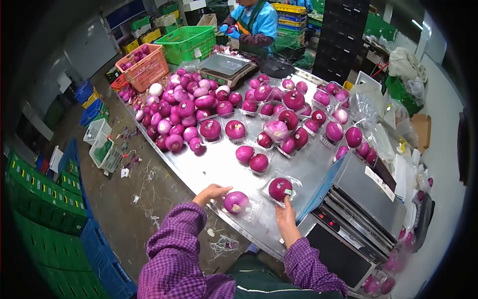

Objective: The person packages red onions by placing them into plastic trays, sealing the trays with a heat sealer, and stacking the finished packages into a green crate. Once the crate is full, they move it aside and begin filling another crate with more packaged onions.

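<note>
My left hand [214, 192] is at the table's near edge, beside a purple onion [236, 203] in a clear plastic tray. Its fingers reach to the upper left of that onion and look extended. My right hand [286, 217] touches the near side of a second onion [280, 189], darker and with a small pale green label, also in a clear tray. The thumb of that hand lies by the label; its other fingers are mostly hidden. Two onions [252, 159] sit together in a clear tray farther up the metal table [199, 172].
Loose onions [184, 107] are heaped at the left; packed onions [294, 99] fill the far right. A wrapping machine [343, 224] stands close on my right. Beyond a scale [224, 65] are crates [186, 44] and a person in blue sleeves [261, 25].
</note>
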The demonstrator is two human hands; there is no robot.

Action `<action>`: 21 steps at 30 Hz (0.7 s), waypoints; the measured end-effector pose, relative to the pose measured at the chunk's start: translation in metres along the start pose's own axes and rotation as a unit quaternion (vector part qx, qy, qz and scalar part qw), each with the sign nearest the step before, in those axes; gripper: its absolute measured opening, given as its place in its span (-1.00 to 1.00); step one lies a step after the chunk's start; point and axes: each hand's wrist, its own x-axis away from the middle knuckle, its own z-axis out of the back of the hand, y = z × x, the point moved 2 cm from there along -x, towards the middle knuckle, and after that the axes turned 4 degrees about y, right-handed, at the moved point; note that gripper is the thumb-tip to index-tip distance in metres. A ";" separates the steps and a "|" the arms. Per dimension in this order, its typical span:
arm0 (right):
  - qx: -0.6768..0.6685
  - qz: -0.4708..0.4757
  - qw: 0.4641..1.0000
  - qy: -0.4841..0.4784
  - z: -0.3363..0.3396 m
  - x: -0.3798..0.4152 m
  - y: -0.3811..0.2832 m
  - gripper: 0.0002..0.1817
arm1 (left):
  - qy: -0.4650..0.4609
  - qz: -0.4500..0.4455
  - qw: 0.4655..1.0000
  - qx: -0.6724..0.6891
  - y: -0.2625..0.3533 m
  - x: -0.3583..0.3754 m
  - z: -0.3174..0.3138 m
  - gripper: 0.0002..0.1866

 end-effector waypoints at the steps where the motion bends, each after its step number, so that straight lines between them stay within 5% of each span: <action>1: -0.003 0.001 1.000 0.002 -0.005 0.007 -0.002 -0.48 | -0.002 -0.001 1.000 -0.004 -0.006 0.001 -0.002 -0.21; 5: 0.253 0.138 0.957 0.041 -0.030 0.045 -0.034 -0.61 | -0.059 0.013 0.976 0.211 -0.012 0.015 -0.015 -0.23; 8: 0.254 0.209 0.943 0.046 -0.021 0.057 -0.051 -0.64 | -0.087 -0.020 0.970 0.227 -0.019 0.020 -0.015 -0.45; 11: 0.326 0.291 0.899 -0.031 -0.034 0.115 -0.112 -0.53 | -0.110 -0.006 0.955 0.275 -0.034 0.008 -0.022 -0.35; 13: 0.162 0.381 0.910 -0.007 -0.030 0.131 -0.123 -0.51 | -0.148 -0.085 0.944 0.283 -0.021 0.016 -0.032 -0.30; 15: 0.149 0.452 0.879 -0.022 -0.009 0.146 -0.145 -0.50 | -0.211 -0.028 0.921 0.326 0.002 0.047 -0.037 -0.36; 17: 0.037 0.365 0.929 -0.049 0.027 0.191 -0.173 -0.51 | -0.217 -0.022 0.918 0.332 0.024 0.069 -0.054 -0.36; 19: 0.012 0.317 0.948 0.037 0.080 0.227 -0.195 -0.48 | -0.212 -0.035 0.919 0.331 0.046 0.089 -0.082 -0.37; 20: -0.036 0.385 0.922 0.012 0.115 0.237 -0.199 -0.40 | -0.210 -0.049 0.919 0.329 0.056 0.097 -0.096 -0.37; 21: -0.135 0.343 0.928 0.056 0.141 0.274 -0.206 -0.35 | -0.213 -0.061 0.918 0.328 0.067 0.105 -0.109 -0.37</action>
